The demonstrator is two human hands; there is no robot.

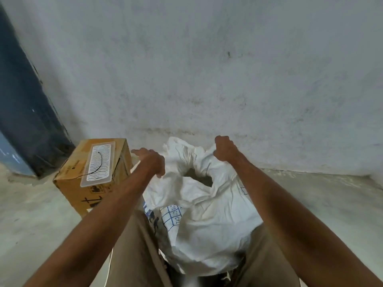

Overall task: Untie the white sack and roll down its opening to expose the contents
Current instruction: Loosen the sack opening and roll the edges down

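The white sack stands between my knees on the floor, with blue print on its left side. Its mouth gapes as a small dark hole with crumpled cloth around it. My left hand grips the left edge of the opening, thumb stretched out to the left. My right hand is a fist clenched on the far right edge of the cloth, pulling it up. The contents inside the hole are too dark to make out.
A cardboard box sits just left of the sack, with a white ribbed plastic tray and a thin black wire on top. A stained grey wall rises right behind the sack. A dark blue pillar stands at far left.
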